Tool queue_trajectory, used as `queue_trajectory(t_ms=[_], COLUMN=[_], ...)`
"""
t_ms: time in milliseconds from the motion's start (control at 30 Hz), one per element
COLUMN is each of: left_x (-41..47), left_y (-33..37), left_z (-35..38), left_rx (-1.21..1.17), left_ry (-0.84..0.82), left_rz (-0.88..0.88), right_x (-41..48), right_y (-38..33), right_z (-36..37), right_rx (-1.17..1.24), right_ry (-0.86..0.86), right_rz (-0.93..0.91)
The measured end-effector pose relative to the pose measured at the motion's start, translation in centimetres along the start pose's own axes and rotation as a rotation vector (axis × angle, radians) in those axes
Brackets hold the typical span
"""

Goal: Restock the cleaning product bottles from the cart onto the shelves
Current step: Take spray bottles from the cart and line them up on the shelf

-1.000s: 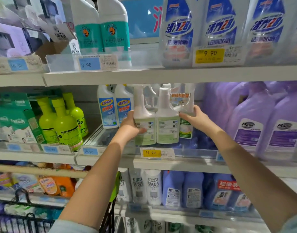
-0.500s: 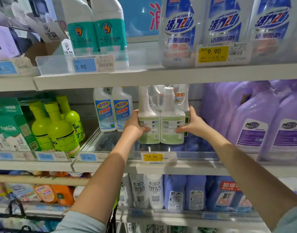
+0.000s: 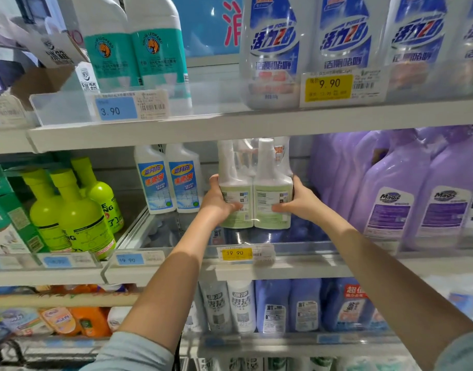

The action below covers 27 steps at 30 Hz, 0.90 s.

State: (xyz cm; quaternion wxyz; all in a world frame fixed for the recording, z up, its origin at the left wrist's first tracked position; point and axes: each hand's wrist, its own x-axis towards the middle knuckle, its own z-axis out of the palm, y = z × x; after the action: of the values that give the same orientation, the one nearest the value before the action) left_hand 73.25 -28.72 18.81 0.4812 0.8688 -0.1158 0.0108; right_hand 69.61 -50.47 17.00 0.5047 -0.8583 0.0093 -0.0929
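While two pale green plastic bottles with tall white tops (image 3: 271, 180) stood upright and pressed side by side over the middle of the grey middle shelf (image 3: 297, 266), set back from its front edge, a person held them from both sides. The left hand (image 3: 216, 202) wrapped the left bottle, its fingers (image 3: 234, 206) curled onto the label. The right hand (image 3: 301, 202) gripped the right bottle, its fingers (image 3: 279, 208) curled across the front. Whether the bases touched the shelf floor could not be told. A yellow price tag (image 3: 236, 253) reading 19.90 sat on the front edge just below. White bottles with blue labels (image 3: 171, 183) stood toward the left end, large purple jugs (image 3: 417, 188) toward the right end, and lime green bottles (image 3: 77, 212) on the neighbouring shelf section further left.
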Motion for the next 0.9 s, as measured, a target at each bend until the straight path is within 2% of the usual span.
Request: queue_trajectory(t_ms=[167, 500, 900], left_x=[-0.1, -0.5, -2.1], left_y=[0.3, 0.3, 0.5], left_z=[0.7, 1.1, 1.0], left_rx=[-0.012, -0.020, 0.101], left_ry=[-0.001, 0.004, -0.016], left_rz=[0.008, 0.006, 0.005], right_x=[-0.1, -0.6, -2.5], right_y=[0.2, 0.5, -0.7], right_z=[-0.5, -0.2, -0.7], right_rx=[0.013, 0.015, -0.039], right_ry=[-0.036, 0.016, -0.002], right_rz=[-0.012, 0.036, 0.032])
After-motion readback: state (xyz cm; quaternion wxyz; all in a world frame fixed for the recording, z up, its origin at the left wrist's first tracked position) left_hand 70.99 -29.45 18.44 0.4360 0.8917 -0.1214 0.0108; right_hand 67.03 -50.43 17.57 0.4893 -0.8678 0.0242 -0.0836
